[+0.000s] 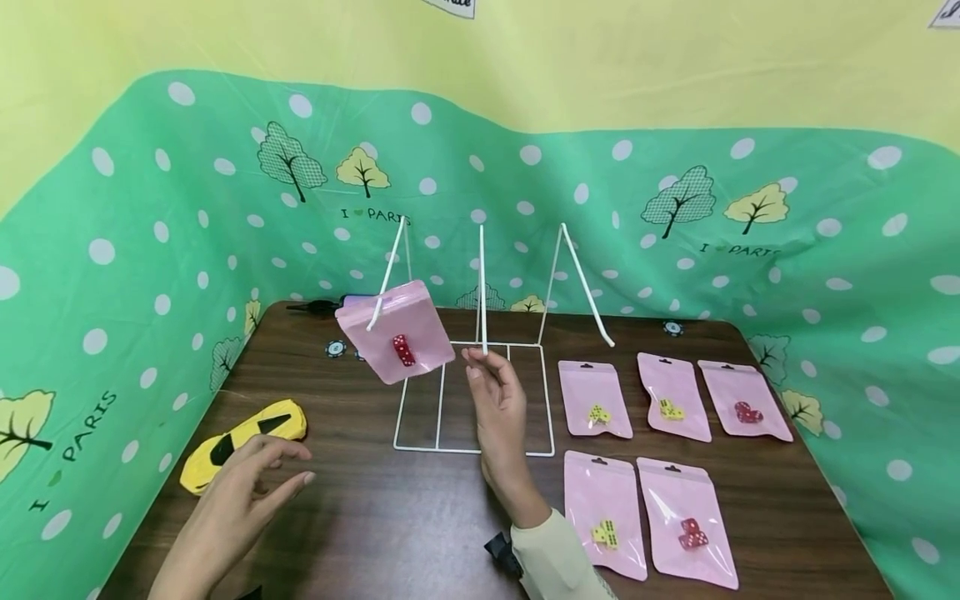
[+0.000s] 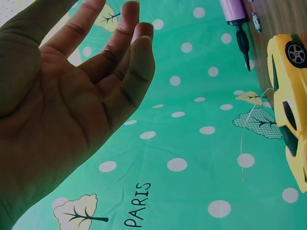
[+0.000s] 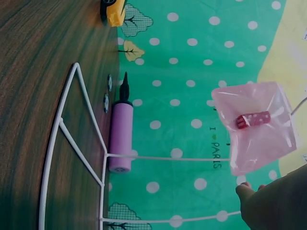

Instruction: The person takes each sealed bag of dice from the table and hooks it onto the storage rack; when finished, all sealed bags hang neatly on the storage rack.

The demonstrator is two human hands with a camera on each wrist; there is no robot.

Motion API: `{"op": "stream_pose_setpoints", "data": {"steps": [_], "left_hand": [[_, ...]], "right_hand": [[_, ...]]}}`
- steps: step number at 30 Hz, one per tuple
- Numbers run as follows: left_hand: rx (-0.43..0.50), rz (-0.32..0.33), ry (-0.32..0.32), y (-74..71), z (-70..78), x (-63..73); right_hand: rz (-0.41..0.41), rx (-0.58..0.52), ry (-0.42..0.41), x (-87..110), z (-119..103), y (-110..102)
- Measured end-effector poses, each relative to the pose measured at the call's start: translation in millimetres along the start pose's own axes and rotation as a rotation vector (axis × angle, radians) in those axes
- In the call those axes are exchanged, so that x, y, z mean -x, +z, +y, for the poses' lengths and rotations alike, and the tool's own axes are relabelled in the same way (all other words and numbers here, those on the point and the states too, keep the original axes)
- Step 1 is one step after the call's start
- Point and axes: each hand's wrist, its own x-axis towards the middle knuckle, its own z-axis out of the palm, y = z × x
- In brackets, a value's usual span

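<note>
A pink zip bag [image 1: 425, 327] with red dice [image 1: 403, 350] inside hangs tilted from the left prong of a white wire rack [image 1: 483, 287]. My right hand [image 1: 502, 417] is raised beside the tip of the middle prong, fingers loosely bent and thumb near them. In the right wrist view, its fingertips lie just below the hanging bag [image 3: 256, 146]. My left hand [image 1: 232, 500] hovers over the table's left side, its fingers loosely curved around nothing. Just beyond it sits a yellow toy car [image 1: 281, 421], also seen at the right edge of the left wrist view.
Several pink bags [image 1: 592, 379] holding yellow or red dice lie in two rows on the right of the brown table [image 1: 420, 525]. Behind the rack lies a purple pump [image 3: 121, 136] with a black nozzle. Small round chips [image 1: 335, 349] lie nearby. A patterned green cloth surrounds the table.
</note>
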Motion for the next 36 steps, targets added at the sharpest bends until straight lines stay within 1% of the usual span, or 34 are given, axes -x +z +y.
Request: {"op": "stream_pose_setpoints", "data": {"steps": [7,12,18,24,29,36], "left_hand": [[0.013,-0.041,-0.015,0.4,0.9,-1.3],[0.008,-0.034,-0.01,1.5,1.9,-2.1],[0.005,-0.047,0.0,4.9,1.6,-4.2],[0.008,-0.041,0.031,8.6,2.0,-6.8],[0.002,-0.035,0.038,10.4,2.0,-6.7],[-0.01,-0.019,0.06,11.6,2.4,-6.8]], "right_hand": [[-0.002,-0.01,0.013,2.7,-1,-4],[-0.005,-0.019,0.013,3.1,0,-7],[-0.006,-0.015,0.009,4.5,1,-13],[0.0,-0.002,-0.001,3.7,0,-24],[0.003,0.016,0.012,4.8,-2,-31],[0.031,0.045,0.034,7.6,-6,-44]]}}
